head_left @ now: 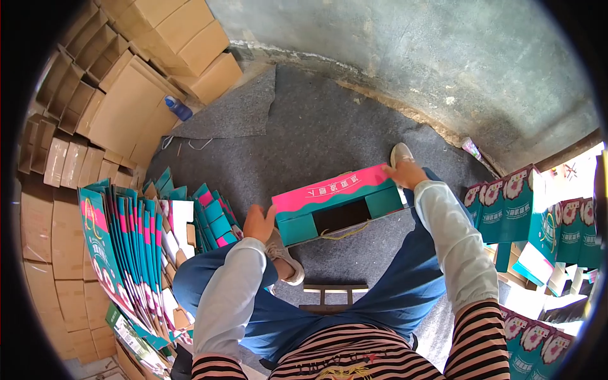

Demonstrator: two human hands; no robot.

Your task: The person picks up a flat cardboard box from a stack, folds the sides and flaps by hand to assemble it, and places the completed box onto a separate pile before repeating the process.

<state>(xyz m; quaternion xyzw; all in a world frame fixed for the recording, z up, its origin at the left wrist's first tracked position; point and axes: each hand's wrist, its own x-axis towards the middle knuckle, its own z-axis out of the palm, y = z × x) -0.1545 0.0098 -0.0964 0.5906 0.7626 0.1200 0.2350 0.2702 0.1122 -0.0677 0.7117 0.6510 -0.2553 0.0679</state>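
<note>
A teal and pink cardboard gift box (326, 190) is held between my knees, above the floor. White characters run along its pink strip, and a dark opening shows in its teal side. A yellowish cord handle (345, 233) lies along the near edge. My left hand (258, 223) grips the box's left end, thumb against the pink corner. At the right end my right hand (405, 173) holds the upper corner, with the fingers partly hidden behind the cardboard.
Flattened teal and pink cartons (136, 234) stand stacked on my left. Brown boxes (130, 104) line the left wall, with a blue bottle (178, 108) beside them. Made-up teal boxes (503, 206) stand on the right. A concrete wall (437, 69) rises ahead.
</note>
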